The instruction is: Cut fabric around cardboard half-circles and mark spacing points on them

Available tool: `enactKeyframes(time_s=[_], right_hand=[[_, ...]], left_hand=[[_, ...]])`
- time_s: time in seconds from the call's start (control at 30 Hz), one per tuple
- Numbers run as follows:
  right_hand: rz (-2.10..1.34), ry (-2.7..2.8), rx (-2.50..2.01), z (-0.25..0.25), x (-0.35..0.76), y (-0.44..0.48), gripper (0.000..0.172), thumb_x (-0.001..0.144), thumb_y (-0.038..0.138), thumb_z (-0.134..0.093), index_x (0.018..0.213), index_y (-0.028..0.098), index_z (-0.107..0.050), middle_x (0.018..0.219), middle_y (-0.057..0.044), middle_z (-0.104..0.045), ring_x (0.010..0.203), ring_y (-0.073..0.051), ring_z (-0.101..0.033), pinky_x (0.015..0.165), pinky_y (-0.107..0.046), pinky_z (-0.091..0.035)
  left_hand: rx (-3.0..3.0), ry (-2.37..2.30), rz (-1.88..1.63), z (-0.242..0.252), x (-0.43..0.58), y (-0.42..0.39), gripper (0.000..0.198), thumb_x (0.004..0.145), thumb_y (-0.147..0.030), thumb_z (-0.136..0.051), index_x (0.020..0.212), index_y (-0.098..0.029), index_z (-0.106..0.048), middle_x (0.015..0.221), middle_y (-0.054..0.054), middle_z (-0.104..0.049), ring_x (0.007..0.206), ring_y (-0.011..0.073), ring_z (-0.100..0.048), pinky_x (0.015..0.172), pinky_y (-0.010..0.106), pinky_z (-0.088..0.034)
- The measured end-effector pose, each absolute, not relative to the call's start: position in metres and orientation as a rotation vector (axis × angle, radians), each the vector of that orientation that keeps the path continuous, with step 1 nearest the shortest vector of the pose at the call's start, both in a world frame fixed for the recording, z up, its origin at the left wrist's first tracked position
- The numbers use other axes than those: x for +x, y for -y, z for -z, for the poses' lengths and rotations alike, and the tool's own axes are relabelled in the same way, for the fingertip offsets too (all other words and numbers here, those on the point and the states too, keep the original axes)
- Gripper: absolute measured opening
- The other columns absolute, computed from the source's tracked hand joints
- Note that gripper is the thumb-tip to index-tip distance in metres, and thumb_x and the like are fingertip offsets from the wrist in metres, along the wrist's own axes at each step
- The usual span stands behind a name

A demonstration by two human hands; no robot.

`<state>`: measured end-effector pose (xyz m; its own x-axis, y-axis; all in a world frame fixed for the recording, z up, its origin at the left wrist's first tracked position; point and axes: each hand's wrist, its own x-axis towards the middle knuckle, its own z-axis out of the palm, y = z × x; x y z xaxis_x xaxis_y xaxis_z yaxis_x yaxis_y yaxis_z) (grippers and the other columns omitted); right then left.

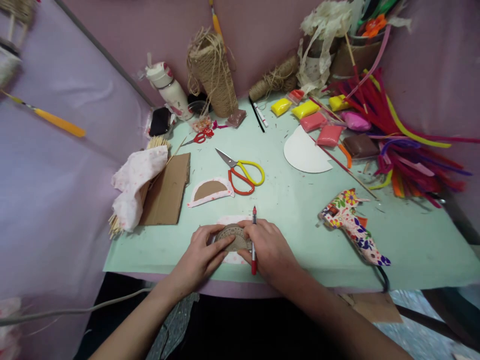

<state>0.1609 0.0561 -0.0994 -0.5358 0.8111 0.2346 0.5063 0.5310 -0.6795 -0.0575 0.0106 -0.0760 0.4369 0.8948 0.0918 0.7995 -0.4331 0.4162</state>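
Both hands rest near the table's front edge on a brown half-round cardboard piece (234, 238) that lies on a white floral fabric piece (229, 220). My left hand (204, 255) presses the cardboard from the left, fingers bent over its edge. On the right side, my right hand (268, 250) pushes down on the cardboard and keeps a red pen (254, 240) clasped between its fingers, tip pointing away from me.
A second fabric-edged cardboard half-circle (210, 192), yellow-and-red scissors (242, 172), a cardboard sheet (167, 192) with cloth (137, 182) on it, a floral glue gun (350, 222), a white paper half-disc (303, 152), clay blocks (313, 121), pipe cleaners (405, 145), a twine spool (213, 75) and a bottle (170, 90).
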Motion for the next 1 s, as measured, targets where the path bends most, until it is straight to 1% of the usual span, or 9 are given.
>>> enactKeyframes(time_s=[0.17,0.33,0.47,0.73,0.8,0.9,1.0], right_hand=[[-0.774,2.248,-1.093,0.0972,0.1608,-0.0570,0.037,0.075,0.014,-0.075,0.103,0.021,-0.052,0.109,-0.010,-0.068,0.097,-0.028,-0.060,0.081,-0.040,-0.047],[-0.809,2.267,-1.113,0.0953,0.1610,-0.0576,0.040,0.073,0.014,-0.078,0.103,0.020,-0.052,0.108,-0.011,-0.068,0.098,-0.030,-0.060,0.081,-0.041,-0.047],[-0.840,2.262,-1.123,0.0931,0.1614,-0.0576,0.038,0.074,0.015,-0.077,0.101,0.020,-0.052,0.108,-0.010,-0.068,0.099,-0.029,-0.059,0.082,-0.041,-0.047],[-0.878,2.249,-1.126,0.0893,0.1626,-0.0582,0.038,0.074,0.015,-0.077,0.102,0.018,-0.053,0.104,-0.010,-0.067,0.097,-0.028,-0.058,0.082,-0.041,-0.047],[-0.874,2.242,-1.128,0.0892,0.1627,-0.0581,0.037,0.074,0.016,-0.077,0.103,0.018,-0.054,0.099,-0.009,-0.066,0.094,-0.027,-0.058,0.081,-0.040,-0.047],[-0.866,2.231,-1.125,0.0897,0.1627,-0.0576,0.037,0.075,0.016,-0.077,0.105,0.017,-0.055,0.094,-0.007,-0.064,0.091,-0.026,-0.057,0.079,-0.039,-0.047],[-0.876,2.220,-1.118,0.0902,0.1631,-0.0570,0.039,0.075,0.016,-0.076,0.107,0.018,-0.055,0.094,-0.006,-0.063,0.090,-0.025,-0.057,0.079,-0.039,-0.047]], left_hand=[[2.394,-1.437,-0.437,0.0770,-0.0575,-0.0108,0.043,0.093,-0.018,-0.056,0.135,-0.029,-0.051,0.130,0.011,-0.046,0.119,0.0247,-0.047,0.099,0.045,-0.044],[2.391,-1.434,-0.447,0.0759,-0.0570,-0.0103,0.044,0.094,-0.017,-0.054,0.136,-0.030,-0.050,0.130,0.011,-0.046,0.119,0.0246,-0.046,0.099,0.045,-0.045],[2.392,-1.432,-0.444,0.0751,-0.0569,-0.0098,0.045,0.094,-0.017,-0.054,0.136,-0.031,-0.049,0.130,0.011,-0.046,0.119,0.0248,-0.046,0.099,0.045,-0.044],[2.375,-1.435,-0.460,0.0749,-0.0561,-0.0104,0.044,0.094,-0.018,-0.054,0.136,-0.031,-0.049,0.130,0.010,-0.046,0.119,0.0243,-0.046,0.099,0.045,-0.044],[2.349,-1.444,-0.463,0.0744,-0.0555,-0.0107,0.046,0.094,-0.018,-0.053,0.138,-0.031,-0.047,0.130,0.010,-0.047,0.119,0.0243,-0.047,0.100,0.044,-0.044],[2.279,-1.464,-0.453,0.0730,-0.0545,-0.0106,0.052,0.094,-0.020,-0.055,0.143,-0.029,-0.039,0.130,0.011,-0.049,0.120,0.0249,-0.047,0.101,0.045,-0.044],[2.223,-1.489,-0.454,0.0719,-0.0538,-0.0101,0.057,0.093,-0.022,-0.057,0.144,-0.027,-0.035,0.130,0.011,-0.052,0.121,0.0256,-0.047,0.102,0.046,-0.043]])
